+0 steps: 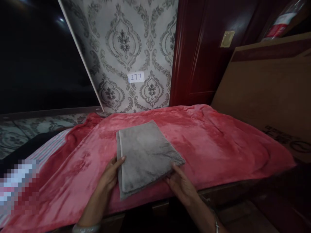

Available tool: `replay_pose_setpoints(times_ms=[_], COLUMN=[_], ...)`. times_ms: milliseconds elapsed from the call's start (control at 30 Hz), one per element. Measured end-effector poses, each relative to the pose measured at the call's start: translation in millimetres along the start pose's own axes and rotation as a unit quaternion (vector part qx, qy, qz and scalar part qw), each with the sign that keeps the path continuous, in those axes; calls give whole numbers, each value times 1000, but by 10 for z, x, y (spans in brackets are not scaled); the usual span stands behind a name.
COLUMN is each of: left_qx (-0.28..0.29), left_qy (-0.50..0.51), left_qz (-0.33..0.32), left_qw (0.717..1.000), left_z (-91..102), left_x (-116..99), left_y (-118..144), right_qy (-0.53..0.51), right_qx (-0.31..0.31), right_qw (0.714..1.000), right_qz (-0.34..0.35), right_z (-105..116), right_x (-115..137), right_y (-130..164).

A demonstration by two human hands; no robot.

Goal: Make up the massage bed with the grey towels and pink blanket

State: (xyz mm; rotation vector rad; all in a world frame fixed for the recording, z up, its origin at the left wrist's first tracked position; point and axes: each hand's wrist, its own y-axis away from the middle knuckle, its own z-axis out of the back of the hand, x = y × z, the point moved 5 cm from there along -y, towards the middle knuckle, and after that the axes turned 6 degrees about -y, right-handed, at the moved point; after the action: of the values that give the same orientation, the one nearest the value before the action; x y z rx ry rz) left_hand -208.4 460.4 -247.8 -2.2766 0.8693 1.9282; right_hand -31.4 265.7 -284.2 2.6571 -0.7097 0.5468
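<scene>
A grey, soft-looking cloth [145, 152], folded into a rough rectangle, is held between my two hands over the pink blanket [206, 152]. My left hand [113, 171] grips its left edge, thumb on top and fingers underneath. At the lower right corner my right hand [177, 179] pinches the cloth, with the thumb on the upper face and the fingers partly hidden below. Layers of the fold show along the left side. Whether the cloth's far end rests on the blanket I cannot tell.
Behind the blanket rises a patterned wall with a paper label [135, 77] reading 277. A large dark screen [43, 58] stands at left. On the right are a cardboard box [264, 87], a plastic bottle [283, 22] and a dark red door panel [194, 48]. Striped fabric [48, 145] lies at left.
</scene>
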Motion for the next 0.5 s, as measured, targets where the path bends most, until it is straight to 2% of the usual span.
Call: replay_pose_setpoints(times_ms=[133,200,267,367,500], left_qx=[-20,-28,-3,69,79], left_qy=[15,37,65,115,163], left_qz=[9,-9,-7,51,102], left_qw=[1000,999,998,990,978], left_z=[-117,-181,-246,-293,-162], left_x=[9,25,84,223,254], left_y=[37,134,235,284,81], right_qy=[3,21,61,145,214], right_qx=[-51,-83,-88,-79,-147], right_qw=[999,996,993,986,966], right_qz=[5,28,48,32,-20], right_z=[-243,-288,-272,-80,430], right_x=[-176,-97,118,581,1114], right_y=[-138,-176,-147,-1,206])
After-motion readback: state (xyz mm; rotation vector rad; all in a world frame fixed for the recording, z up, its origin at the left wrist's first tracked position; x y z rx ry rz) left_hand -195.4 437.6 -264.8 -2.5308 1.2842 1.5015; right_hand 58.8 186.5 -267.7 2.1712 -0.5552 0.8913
